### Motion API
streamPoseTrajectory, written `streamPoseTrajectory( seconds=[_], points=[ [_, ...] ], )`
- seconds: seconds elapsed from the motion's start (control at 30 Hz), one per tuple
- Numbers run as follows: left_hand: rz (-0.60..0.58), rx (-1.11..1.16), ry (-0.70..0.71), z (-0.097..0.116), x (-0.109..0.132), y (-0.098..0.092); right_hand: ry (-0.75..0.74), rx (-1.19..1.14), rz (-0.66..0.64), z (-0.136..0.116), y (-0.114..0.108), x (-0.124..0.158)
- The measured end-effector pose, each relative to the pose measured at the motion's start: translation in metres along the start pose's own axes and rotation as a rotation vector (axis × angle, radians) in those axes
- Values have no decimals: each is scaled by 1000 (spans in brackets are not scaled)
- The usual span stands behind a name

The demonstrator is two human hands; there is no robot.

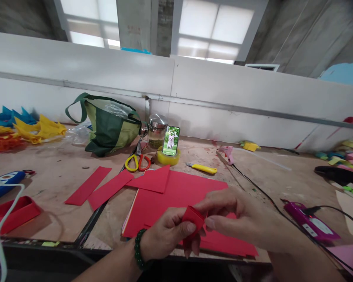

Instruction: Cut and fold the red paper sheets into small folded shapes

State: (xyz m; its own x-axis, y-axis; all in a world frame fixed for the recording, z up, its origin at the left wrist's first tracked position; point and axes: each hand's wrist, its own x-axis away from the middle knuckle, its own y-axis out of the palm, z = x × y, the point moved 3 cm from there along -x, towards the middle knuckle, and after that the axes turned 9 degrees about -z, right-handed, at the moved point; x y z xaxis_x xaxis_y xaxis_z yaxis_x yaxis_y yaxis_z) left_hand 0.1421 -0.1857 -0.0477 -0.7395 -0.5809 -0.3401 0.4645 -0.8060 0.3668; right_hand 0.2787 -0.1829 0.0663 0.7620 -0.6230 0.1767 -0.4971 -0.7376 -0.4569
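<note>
My left hand (170,231), with a dark green bead bracelet (139,248) at the wrist, grips a small folded piece of red paper (193,219) between thumb and fingers. At the right edge of that paper, my right hand (229,209) has its thumb and forefinger closed in a pinch; motion slightly blurs it. Beneath both hands lies a stack of red paper sheets (159,199) near the table's front edge. Two red paper strips (88,186) and a red triangular piece (154,180) rest to the left and on top of the stack.
Behind the stack are scissors (131,163), yellow tape (168,157) with a phone (171,141) leaning above it, a yellow cutter (204,169) and a glass jar (157,135). A green bag (111,125) stands left. A glue gun (227,154) and purple power strip (312,222) trail cords at right.
</note>
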Motion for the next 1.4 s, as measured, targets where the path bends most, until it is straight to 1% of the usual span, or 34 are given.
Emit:
streamPoseTrajectory(
  seconds=[0.07, 0.13, 0.27, 0.4, 0.5, 0.63, 0.7, 0.8, 0.9, 0.97, 1.1, 1.17, 1.3, 1.4],
  points=[
    [-2, 5, -1, 0, 0, 0, -13, -29, -42, 1, 0, -1],
    [-9, 13, 8, -1, 0, 0, -19, -50, -57, 2, -1, -1],
    [-9, 22, 17, -2, 0, -1, 19, -112, -50, 6, -1, -3],
    [-22, 32, 16, -4, 0, -2, -15, -129, -64, 10, -2, -5],
    [-34, 49, 14, -5, 1, -2, -10, -119, -44, 14, -6, -7],
    [-44, 55, 12, -6, 1, -2, -10, -123, -62, 16, -5, -7],
    [-26, 34, 11, -6, 1, -2, 17, -80, -32, 14, -4, -6],
    [31, -41, 14, -5, -1, -3, 84, 98, 66, 8, -1, -4],
    [70, -110, 25, -3, -1, -3, 104, 245, 104, 0, 2, -3],
    [68, -139, 26, -2, -2, -2, 111, 272, 91, -2, 2, -3],
    [40, -167, -1, -1, -2, 0, 97, 232, 58, 2, 2, -4],
    [52, -200, 1, 0, -2, 1, 72, 244, 80, 6, 1, -3],
    [107, -290, 3, 1, -1, 0, 38, 323, 179, 13, 1, -2],
    [120, -336, -3, 1, -1, 0, 40, 340, 185, 18, 1, -1]
  ],
)
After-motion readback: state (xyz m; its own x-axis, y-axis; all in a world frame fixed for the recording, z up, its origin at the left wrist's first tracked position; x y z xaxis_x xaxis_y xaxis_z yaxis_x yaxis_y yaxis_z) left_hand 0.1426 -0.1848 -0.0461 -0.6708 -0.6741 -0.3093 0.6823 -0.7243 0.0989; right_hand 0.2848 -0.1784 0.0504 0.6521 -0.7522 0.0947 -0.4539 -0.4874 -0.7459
